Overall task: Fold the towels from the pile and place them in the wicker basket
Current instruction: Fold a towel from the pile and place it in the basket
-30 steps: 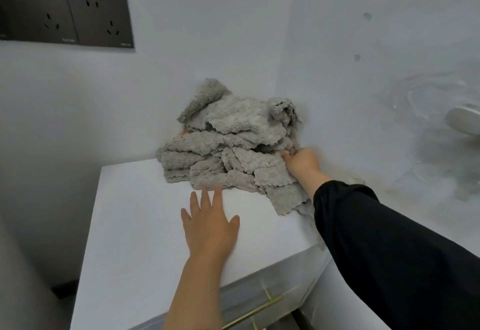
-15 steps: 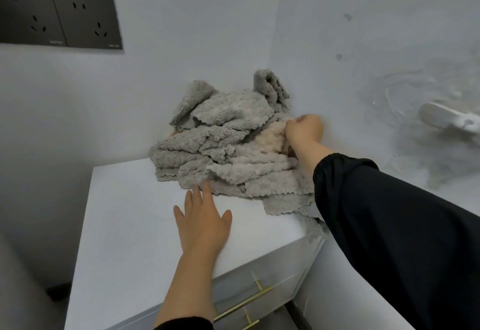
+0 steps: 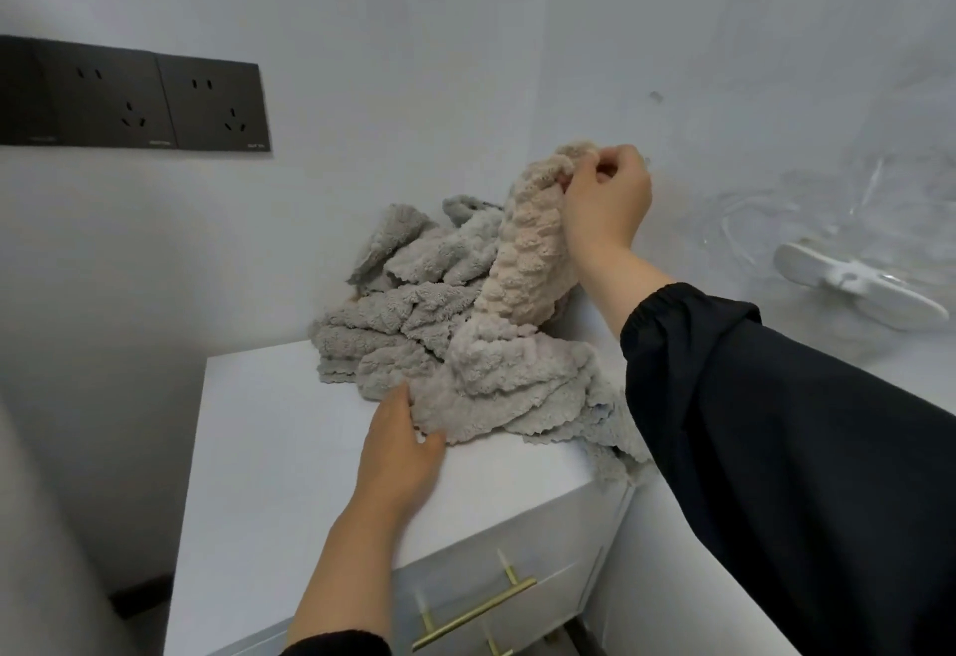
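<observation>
A heap of fluffy grey towels (image 3: 393,324) lies in the back corner of a white cabinet top (image 3: 269,474). My right hand (image 3: 605,200) pinches the top corner of a beige-grey towel (image 3: 522,283) and holds it up above the heap, its lower part draped over the pile and the front edge. My left hand (image 3: 403,448) rests on the cabinet top, its fingertips tucked under the towel's lower hem. No wicker basket is in view.
Walls close in the cabinet at the back and right. Dark wall sockets (image 3: 134,97) sit at upper left. A white fixture (image 3: 859,288) sticks out of the right wall. Brass drawer handles (image 3: 476,614) show below the cabinet's front edge.
My right hand has risen from the pile's right side, lifting a beige-grey towel by its corner. My left hand slid forward to the towel's lower hem.
</observation>
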### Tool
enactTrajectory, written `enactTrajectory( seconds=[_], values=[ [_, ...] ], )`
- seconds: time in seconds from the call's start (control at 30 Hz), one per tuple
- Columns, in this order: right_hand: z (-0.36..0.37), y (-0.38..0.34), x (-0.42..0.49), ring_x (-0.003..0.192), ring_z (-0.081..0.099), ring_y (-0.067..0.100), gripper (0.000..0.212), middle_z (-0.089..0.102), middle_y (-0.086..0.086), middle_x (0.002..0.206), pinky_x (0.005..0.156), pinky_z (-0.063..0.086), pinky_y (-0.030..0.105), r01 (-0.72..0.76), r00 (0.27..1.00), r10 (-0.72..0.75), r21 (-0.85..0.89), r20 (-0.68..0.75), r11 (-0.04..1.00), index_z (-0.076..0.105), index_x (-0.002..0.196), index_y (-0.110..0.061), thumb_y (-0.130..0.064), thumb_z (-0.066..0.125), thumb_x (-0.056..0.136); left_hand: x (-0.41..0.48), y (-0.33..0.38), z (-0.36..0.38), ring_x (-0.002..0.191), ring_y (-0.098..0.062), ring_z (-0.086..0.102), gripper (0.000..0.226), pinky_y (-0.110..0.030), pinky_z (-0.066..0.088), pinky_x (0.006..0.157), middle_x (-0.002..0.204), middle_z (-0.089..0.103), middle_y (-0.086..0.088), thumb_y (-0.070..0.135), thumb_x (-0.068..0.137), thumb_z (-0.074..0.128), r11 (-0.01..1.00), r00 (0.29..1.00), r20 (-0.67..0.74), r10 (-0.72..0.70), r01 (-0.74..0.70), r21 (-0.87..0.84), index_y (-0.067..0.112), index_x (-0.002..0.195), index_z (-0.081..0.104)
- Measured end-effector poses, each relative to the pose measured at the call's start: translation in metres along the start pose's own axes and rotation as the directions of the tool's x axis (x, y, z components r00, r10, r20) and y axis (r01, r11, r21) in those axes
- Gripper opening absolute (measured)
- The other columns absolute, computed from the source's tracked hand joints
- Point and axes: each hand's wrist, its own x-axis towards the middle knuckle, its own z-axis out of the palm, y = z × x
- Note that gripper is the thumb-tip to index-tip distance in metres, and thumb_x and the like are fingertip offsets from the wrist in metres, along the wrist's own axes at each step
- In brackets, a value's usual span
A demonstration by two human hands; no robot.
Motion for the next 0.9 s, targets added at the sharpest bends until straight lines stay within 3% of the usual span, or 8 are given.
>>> enactTrajectory(
  seconds=[0.17,0.3,0.37,0.47,0.67,0.77,0.83,0.9],
  values=[
    [-0.010,-0.031,-0.013,0.058,0.046,-0.001,0.011,0.046,-0.007,0.069,0.055,0.040,0.014,0.108,0.993,-0.112,0.137,0.024,0.985,0.047,0.084,-0.009,-0.006,0.047,0.094,-0.007,0.011,-0.013,0.134,-0.011,0.033,0.078,-0.032,0.027,0.113,0.147,0.030,0.012,0.026,0.089,0.060,0.988,0.999,0.004,-0.036,0.036,-0.148,0.019,0.151,0.013],
    [-0.015,-0.039,-0.022,0.063,0.048,0.003,0.017,0.052,-0.005,0.069,0.063,0.042,0.017,-0.038,0.947,-0.007,0.132,0.323,0.991,0.052,0.072,-0.014,-0.006,0.057,0.087,-0.017,0.028,-0.020,0.143,-0.010,0.017,0.080,-0.028,0.016,0.116,0.156,0.014,0.009,0.030,0.094,0.056,0.960,0.993,-0.121,-0.007,-0.027,-0.280,0.023,0.152,0.002],
    [-0.017,-0.037,-0.028,0.062,0.052,0.008,0.020,0.061,-0.002,0.074,0.061,0.045,0.020,-0.061,0.861,0.044,0.017,0.506,0.998,0.058,0.065,-0.016,-0.006,0.064,0.081,-0.023,0.039,-0.028,0.142,-0.009,0.020,0.075,-0.031,0.021,0.115,0.158,0.012,0.007,0.033,0.096,0.051,0.927,0.975,-0.220,-0.011,-0.073,-0.367,0.027,0.152,0.002],
    [-0.023,-0.033,-0.044,0.049,0.049,-0.010,0.020,0.063,-0.011,0.068,0.053,0.039,0.010,0.046,0.726,0.092,-0.181,0.681,0.982,0.066,0.063,-0.014,-0.006,0.069,0.081,-0.031,0.056,-0.042,0.136,-0.006,0.030,0.069,-0.024,0.027,0.105,0.156,0.020,0.008,0.030,0.097,0.050,0.839,0.950,-0.307,-0.053,-0.125,-0.530,0.031,0.151,0.006],
    [-0.026,-0.019,-0.078,0.066,0.062,0.005,0.011,0.068,-0.001,0.072,0.067,0.049,0.020,0.001,0.675,0.110,-0.149,0.730,0.989,0.071,0.076,-0.011,-0.006,0.067,0.084,-0.040,0.068,-0.050,0.126,-0.001,0.039,0.078,-0.009,0.035,0.088,0.143,0.036,0.016,0.029,0.083,0.070,0.862,0.977,-0.212,0.011,-0.117,-0.494,0.033,0.147,0.027],
    [-0.023,-0.011,-0.096,0.079,0.067,0.017,0.007,0.072,0.008,0.084,0.078,0.055,0.028,-0.035,0.640,0.129,-0.139,0.757,0.990,0.072,0.081,-0.007,-0.005,0.067,0.085,-0.039,0.069,-0.045,0.100,-0.005,0.060,0.039,-0.018,0.048,0.078,0.114,0.064,0.011,0.029,0.079,0.074,0.859,0.987,-0.158,0.001,-0.082,-0.505,0.029,0.116,0.061],
    [-0.023,-0.003,-0.108,0.089,0.068,0.019,0.009,0.072,0.006,0.092,0.088,0.054,0.035,-0.056,0.624,0.133,-0.125,0.770,0.991,0.070,0.086,-0.012,-0.006,0.064,0.087,-0.039,0.068,-0.042,0.077,-0.013,0.060,0.007,-0.024,0.046,0.064,0.082,0.067,0.003,0.023,0.081,0.072,0.906,0.967,-0.254,-0.034,-0.077,-0.416,0.022,0.083,0.066],
    [-0.027,0.010,-0.114,0.114,0.058,0.018,0.025,0.064,0.004,0.118,0.103,0.042,0.031,0.096,0.601,0.099,-0.195,0.793,0.976,0.064,0.113,-0.017,-0.018,0.065,0.088,-0.039,0.061,-0.041,0.068,-0.017,0.050,0.016,-0.026,0.039,0.058,0.069,0.058,0.002,0.020,0.085,0.066,0.912,0.906,-0.394,-0.154,-0.024,-0.410,0.016,0.071,0.059]
  ],
)
